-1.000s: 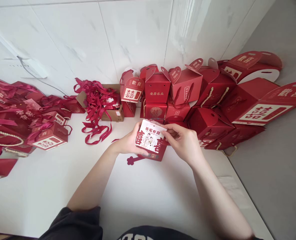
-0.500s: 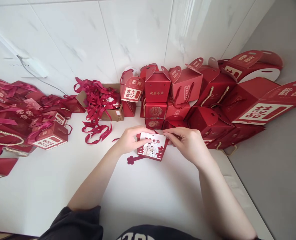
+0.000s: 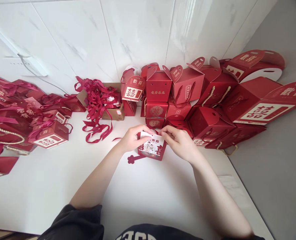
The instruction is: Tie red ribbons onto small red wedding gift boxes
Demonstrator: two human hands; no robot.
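Note:
A white tag (image 3: 151, 146), printed with a cartoon couple and red characters, lies against a small red gift box (image 3: 159, 157) at the middle of the table. My left hand (image 3: 133, 139) has its thumb across the tag's upper left and its fingers behind the top edge. At the upper right corner, my right hand (image 3: 179, 141) is closed in a pinch. Whatever lies between those fingertips is too small to make out. A dark red flower-ended strip (image 3: 133, 159) sticks out left from under the box.
Red gift boxes (image 3: 158, 90) are stacked along the tiled wall and to the right. A cardboard box (image 3: 115, 113) spills red ribbons (image 3: 98, 128) onto the table. More boxes and bags (image 3: 49, 133) crowd the left side. A grey panel (image 3: 275, 160) borders the right.
My right hand has shifted slightly left, onto the tag's top right corner. The tag has tipped a little and more of its top lettering is covered.

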